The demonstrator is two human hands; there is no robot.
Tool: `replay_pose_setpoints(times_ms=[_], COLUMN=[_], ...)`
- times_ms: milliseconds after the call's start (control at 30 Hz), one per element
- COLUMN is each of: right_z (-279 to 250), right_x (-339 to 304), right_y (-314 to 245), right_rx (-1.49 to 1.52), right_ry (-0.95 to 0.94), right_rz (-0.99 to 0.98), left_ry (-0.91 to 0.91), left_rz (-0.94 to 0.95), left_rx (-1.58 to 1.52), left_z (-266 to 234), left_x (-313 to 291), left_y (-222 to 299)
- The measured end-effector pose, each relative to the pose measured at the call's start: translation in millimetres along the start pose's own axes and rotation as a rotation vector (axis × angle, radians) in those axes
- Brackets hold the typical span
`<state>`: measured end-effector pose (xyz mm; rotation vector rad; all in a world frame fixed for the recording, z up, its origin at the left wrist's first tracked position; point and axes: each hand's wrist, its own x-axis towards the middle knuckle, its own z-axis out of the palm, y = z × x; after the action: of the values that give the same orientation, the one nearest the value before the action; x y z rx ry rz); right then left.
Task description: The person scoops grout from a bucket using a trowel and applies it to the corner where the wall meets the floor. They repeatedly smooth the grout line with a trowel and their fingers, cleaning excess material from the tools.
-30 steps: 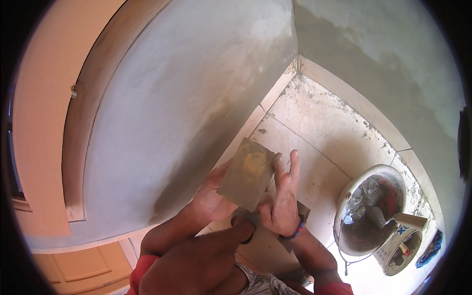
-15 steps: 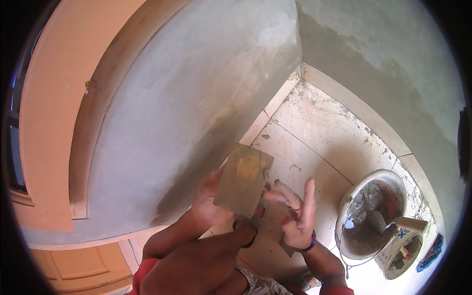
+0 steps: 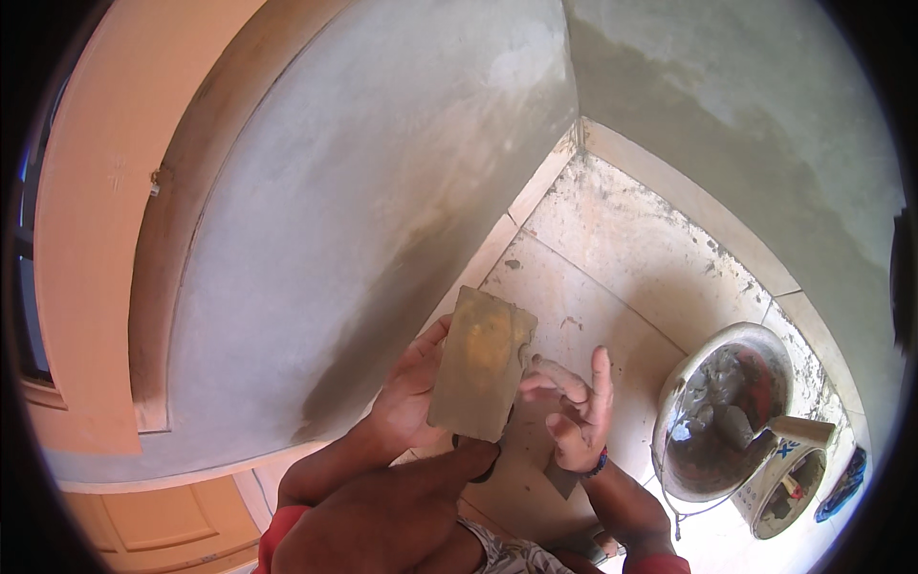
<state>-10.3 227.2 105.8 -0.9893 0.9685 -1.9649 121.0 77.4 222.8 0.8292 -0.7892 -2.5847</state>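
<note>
A flat, rectangular grey-brown slab with a yellowish patch and a ragged right edge hangs in front of my legs. My left hand grips it from the left, with some fingers hidden behind it. By the slab's right edge is my right hand, its fingers apart and one pointing up. Its other fingers, smeared with grey, reach toward that edge; whether they touch it I cannot tell. Under the right wrist shows the corner of a grey flat thing, mostly hidden.
At right a bucket with wet grey mix stands on the tiled floor. Beside it are a smaller white container and a blue plastic bundle. Grey plastered walls meet in a corner ahead. An orange frame rises at left.
The slab has shifted slightly right and down in my left hand's hold. My right hand remains beside it with fingers spread. The view has turned a little.
</note>
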Motion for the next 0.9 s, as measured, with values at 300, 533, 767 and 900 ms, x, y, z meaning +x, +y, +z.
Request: replay_pose_setpoints(times_ms=[300,533,767,900], right_z=[-9.8,-4.9,-2.3,5.0], right_x=[19.5,25.8,20.8,17.3], right_y=[-8.0,-12.1,-4.7,-5.0], right_rx=[-0.449,-0.446,-0.258,-0.11], right_ry=[-0.049,-0.08,-0.081,-0.068], right_rz=[-0.152,-0.138,-0.062,-0.024], left_ry=[0.099,0.089,0.09,0.126], left_rz=[-0.023,-0.071,-0.054,-0.038], left_rx=[0.141,0.062,0.046,0.062], left_z=[9.2,9.0,0.7,-12.0], left_x=[-3.1,-1.0,2.5,4.8], left_y=[-1.2,1.1,-2.0,-7.8])
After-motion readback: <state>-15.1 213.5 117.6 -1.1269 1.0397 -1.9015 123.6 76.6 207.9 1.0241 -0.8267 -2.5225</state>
